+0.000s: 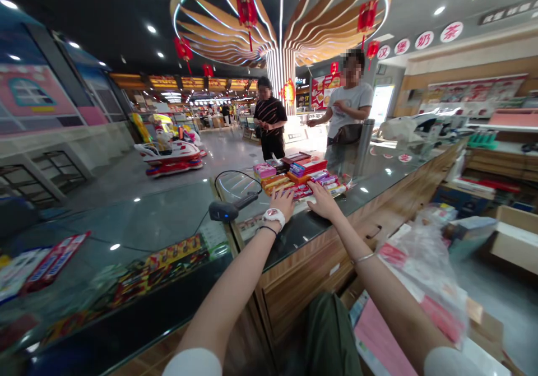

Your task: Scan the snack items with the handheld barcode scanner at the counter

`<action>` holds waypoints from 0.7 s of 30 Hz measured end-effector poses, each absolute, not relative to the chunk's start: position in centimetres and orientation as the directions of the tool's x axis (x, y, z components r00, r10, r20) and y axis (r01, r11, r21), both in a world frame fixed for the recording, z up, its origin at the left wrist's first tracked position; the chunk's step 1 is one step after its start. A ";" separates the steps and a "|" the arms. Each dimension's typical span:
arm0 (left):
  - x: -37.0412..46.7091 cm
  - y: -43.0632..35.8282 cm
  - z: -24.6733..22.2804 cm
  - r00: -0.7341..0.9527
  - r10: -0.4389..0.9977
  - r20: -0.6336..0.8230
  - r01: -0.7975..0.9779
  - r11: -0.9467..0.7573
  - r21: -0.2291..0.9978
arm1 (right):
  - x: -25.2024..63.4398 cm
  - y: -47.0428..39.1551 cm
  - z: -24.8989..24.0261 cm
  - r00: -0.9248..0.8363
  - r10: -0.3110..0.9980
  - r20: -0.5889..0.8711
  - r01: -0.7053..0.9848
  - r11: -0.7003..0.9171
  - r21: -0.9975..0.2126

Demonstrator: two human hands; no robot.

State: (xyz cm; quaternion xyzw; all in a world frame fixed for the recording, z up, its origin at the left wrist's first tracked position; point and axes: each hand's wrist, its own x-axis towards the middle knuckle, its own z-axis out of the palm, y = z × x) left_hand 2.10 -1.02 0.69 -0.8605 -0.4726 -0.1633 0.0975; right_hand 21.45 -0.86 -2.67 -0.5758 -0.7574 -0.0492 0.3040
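Both my arms reach forward over the glass counter (294, 233). My left hand (282, 201), with a white watch (274, 216) at the wrist, lies with its fingers spread at the near edge of a display of small packaged goods (300, 177). Beside it, my right hand (323, 202) rests with fingers apart against the same packets, near some purple ones (321, 177). Neither hand shows anything gripped; the fingertips partly cover the front row of packets. A black barcode scanner (227, 210) with a cable lies left of my left hand.
Two people stand across the counter, one in black (269, 115), one in white (348, 104). Flat packages (50, 261) lie at the left. Below right are a drawer handle (373, 231), a clear plastic bag (424, 264) and an opened carton (516, 236).
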 end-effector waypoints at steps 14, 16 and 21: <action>2.3 -1.0 1.6 0.526 0.775 0.349 0.843 -0.531 -0.092 | 21.0 -1.8 -2.0 -0.107 0.883 0.457 0.944 0.234 -0.231; 2.3 -0.8 1.6 0.537 0.774 0.335 0.837 -0.538 -0.100 | 21.2 -1.8 -2.0 -0.116 0.873 0.475 0.945 0.244 -0.217; 2.2 -1.4 1.8 0.545 0.765 0.344 0.835 -0.529 -0.149 | 21.3 -2.5 -1.4 -0.136 0.846 0.515 0.953 0.254 -0.166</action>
